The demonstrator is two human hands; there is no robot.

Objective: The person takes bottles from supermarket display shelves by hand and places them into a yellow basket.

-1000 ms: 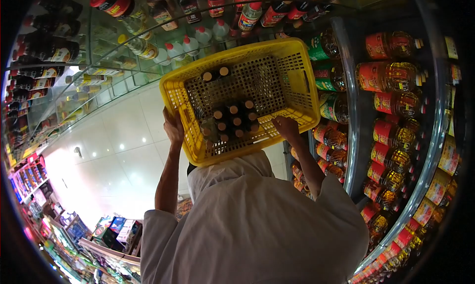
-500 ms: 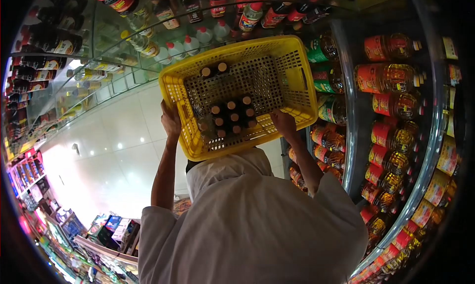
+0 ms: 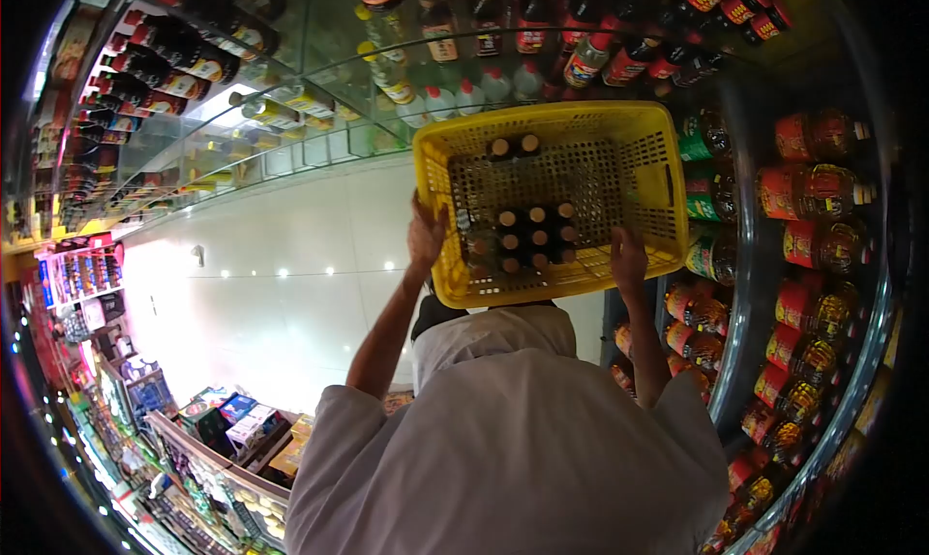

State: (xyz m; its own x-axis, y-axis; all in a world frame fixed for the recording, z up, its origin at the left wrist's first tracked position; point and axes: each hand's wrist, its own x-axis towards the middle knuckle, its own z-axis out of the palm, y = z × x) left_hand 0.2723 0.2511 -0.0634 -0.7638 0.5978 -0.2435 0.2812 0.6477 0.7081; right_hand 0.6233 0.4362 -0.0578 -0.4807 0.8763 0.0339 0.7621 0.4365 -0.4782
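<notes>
A yellow perforated plastic basket is in front of my body, held at two sides. My left hand grips its left wall, fingers around the rim. Over the near rim, toward the right, my right hand is closed on the basket, with part of its fingers inside. Several dark bottles with tan caps stand clustered in the near left part of the basket. Two more capped bottles are by its far wall.
Glass shelves at the far side carry sauce bottles and clear bottles with red caps. Large oil bottles line the shelf on the right. Boxes sit at lower left, beyond the pale tiled floor.
The view has turned, so the basket now appears farther right and more level. Both hands stay on the basket, and the bottles inside keep their arrangement.
</notes>
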